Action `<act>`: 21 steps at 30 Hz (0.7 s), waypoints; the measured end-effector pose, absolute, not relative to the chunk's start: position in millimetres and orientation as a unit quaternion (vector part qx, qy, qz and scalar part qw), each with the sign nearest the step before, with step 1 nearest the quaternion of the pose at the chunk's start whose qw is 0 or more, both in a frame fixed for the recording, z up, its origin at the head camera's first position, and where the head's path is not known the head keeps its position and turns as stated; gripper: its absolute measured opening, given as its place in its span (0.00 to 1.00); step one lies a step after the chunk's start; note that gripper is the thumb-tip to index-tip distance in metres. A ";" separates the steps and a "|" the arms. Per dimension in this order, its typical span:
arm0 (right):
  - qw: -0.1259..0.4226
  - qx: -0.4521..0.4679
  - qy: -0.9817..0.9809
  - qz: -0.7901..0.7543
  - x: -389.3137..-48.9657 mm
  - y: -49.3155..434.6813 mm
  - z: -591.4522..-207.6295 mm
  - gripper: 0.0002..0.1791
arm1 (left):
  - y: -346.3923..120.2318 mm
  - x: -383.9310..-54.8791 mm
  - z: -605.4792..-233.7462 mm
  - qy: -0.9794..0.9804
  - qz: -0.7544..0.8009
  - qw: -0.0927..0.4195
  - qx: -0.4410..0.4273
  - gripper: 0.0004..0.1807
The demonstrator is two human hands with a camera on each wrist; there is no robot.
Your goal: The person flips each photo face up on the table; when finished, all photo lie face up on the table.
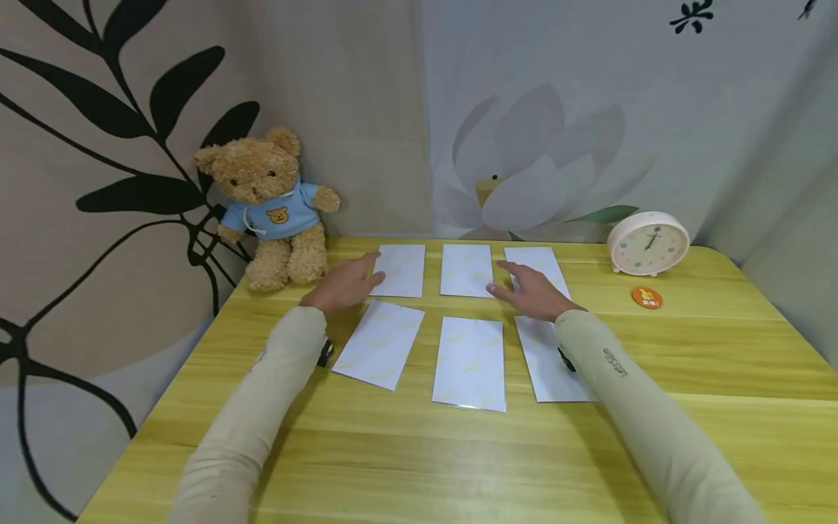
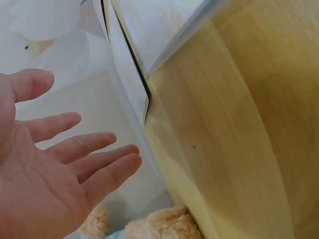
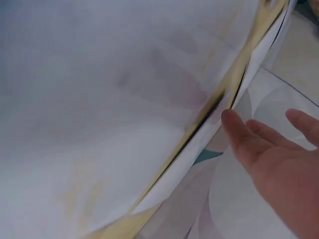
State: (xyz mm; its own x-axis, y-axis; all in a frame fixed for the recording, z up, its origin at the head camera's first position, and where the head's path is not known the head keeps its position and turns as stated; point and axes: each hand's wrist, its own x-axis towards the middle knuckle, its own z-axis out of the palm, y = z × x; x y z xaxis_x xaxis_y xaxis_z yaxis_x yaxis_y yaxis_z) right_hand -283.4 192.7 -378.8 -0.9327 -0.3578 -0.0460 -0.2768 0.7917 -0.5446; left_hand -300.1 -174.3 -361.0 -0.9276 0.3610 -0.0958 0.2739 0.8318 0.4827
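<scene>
White rectangular cards with faint yellow marks lie on the wooden table in two rows of three. My left hand is held beside the back left card, fingers spread, holding nothing. Over the back right card and near the back middle card is my right hand, its fingers extended. In front lie a tilted left card, a middle card and a right card partly covered by my sleeve. The left wrist view shows loosely spread fingers; whether either hand touches a card, I cannot tell.
A teddy bear in a blue top sits at the back left of the table. At the back right stands a white round clock, with an orange disc in front of it. A patterned curtain hangs behind.
</scene>
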 end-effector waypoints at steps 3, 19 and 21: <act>0.080 -0.169 0.939 -0.288 -285.9 186.8 -378.6 0.41 | -174.9 -303.5 -362.6 0.943 0.280 0.109 0.143 0.34; 0.096 -0.155 0.920 -0.347 -308.2 139.5 -375.2 0.36 | -174.0 -320.2 -364.5 0.892 0.429 0.132 0.052 0.31; 0.099 -0.155 0.918 -0.353 -310.8 129.9 -373.6 0.35 | -173.7 -323.8 -366.0 0.880 0.453 0.136 0.033 0.30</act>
State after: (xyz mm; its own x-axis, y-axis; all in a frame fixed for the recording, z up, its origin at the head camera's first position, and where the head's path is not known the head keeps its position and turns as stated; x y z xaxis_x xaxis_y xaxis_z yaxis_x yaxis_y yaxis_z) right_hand -310.8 129.9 -373.6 -0.9322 -0.3544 -0.0732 -0.2142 0.7035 -0.6777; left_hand -323.8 -173.7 -366.0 -0.9610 0.1813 -0.2089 -0.0647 0.5869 0.8070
